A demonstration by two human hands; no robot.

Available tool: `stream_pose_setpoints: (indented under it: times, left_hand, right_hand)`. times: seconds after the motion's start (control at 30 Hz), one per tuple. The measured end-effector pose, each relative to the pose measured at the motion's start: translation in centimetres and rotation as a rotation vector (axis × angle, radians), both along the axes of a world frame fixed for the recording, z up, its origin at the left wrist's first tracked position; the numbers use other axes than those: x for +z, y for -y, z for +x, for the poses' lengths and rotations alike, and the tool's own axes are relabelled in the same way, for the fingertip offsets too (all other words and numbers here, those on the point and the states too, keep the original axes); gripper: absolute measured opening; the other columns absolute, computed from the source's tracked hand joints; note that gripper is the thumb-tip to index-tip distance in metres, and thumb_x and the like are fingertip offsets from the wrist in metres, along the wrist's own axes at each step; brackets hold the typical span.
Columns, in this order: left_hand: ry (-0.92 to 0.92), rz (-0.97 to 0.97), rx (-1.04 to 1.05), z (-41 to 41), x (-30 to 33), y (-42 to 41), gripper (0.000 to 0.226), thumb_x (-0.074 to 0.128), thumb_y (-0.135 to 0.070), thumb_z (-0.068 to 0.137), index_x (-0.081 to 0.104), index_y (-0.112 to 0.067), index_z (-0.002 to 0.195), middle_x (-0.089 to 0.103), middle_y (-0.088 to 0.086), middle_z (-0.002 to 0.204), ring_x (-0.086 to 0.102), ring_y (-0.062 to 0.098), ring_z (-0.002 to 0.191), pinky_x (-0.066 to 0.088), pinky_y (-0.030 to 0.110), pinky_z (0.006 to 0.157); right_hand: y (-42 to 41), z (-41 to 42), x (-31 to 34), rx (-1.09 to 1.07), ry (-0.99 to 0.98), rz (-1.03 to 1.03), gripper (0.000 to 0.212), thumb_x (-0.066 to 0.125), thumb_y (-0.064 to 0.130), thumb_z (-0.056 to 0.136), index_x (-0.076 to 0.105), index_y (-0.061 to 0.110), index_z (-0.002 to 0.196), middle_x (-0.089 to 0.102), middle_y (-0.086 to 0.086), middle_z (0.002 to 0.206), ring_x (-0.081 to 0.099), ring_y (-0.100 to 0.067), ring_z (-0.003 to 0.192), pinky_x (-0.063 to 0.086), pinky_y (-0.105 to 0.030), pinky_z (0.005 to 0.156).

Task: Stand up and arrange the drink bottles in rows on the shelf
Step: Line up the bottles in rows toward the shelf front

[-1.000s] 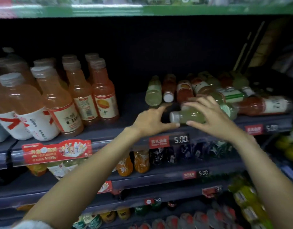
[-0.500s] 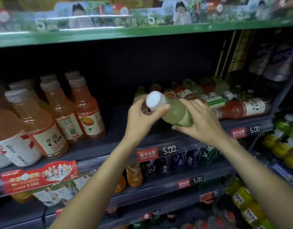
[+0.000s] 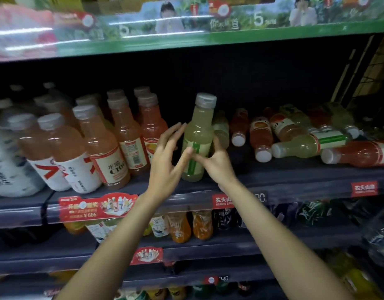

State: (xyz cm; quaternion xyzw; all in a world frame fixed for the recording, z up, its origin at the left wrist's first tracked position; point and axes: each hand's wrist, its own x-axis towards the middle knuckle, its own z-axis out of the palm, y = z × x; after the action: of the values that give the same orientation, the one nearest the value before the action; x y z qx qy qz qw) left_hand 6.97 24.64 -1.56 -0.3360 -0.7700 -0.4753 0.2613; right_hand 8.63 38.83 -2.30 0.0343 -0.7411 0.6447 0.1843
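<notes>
- The green bottle (image 3: 196,139) stands up on the shelf (image 3: 294,176), just right of the orange bottles (image 3: 121,135) that already stand in rows.
- The left hand (image 3: 167,161) has straight, spread fingers. Its thumb tip touches the label, and it grips nothing. It looks like it is there to keep the bottle from tipping.
- The right hand (image 3: 217,163) pinches the bottle low down, thumb in front and a finger behind, likely to keep it steady.
- More bottles (image 3: 305,145) lie on their sides to the right. I think these must be stood up next.
</notes>
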Motion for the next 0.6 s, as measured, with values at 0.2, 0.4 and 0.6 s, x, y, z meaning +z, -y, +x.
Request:
stream_pose_setpoints:
  times: [0.2,0.4,0.6]
  left_hand:
    - [-0.005,-0.086,0.16,0.4,-2.4,2.5,0.07,0.059,-0.045,0.089,0.031,-0.019,0.147,0.033,0.006,0.148,0.032,0.012,0.138,0.026,0.01,0.108]
    - [-0.123,-0.089,0.33,0.6,-2.7,3.5,0.09,0.079,-0.04,0.074,0.026,-0.02,0.145,0.035,0.012,0.135,0.04,0.023,0.127,0.047,0.026,0.091]
    - [-0.09,-0.025,0.416,0.5,-2.9,4.4,0.084,0.08,-0.03,0.074,0.03,-0.026,0.141,0.036,0.012,0.134,0.041,0.026,0.126,0.041,0.023,0.094]
  right_hand:
    - [0.3,-1.2,-1.6,0.133,0.043,0.143,0.055,0.053,0.055,0.085,0.037,0.047,0.138,0.053,0.001,0.132,0.053,-0.013,0.118,0.046,-0.04,0.101]
    - [2.5,-1.6,-2.3,0.128,0.032,0.001,0.046,0.05,0.039,0.094,0.042,0.028,0.138,0.061,0.0,0.118,0.063,-0.014,0.105,0.054,-0.047,0.086]
    - [2.3,-2.5,-1.3,0.095,-0.013,0.109,0.034,0.05,0.022,0.097,0.047,0.019,0.131,0.06,-0.002,0.111,0.064,-0.014,0.095,0.055,-0.034,0.076]
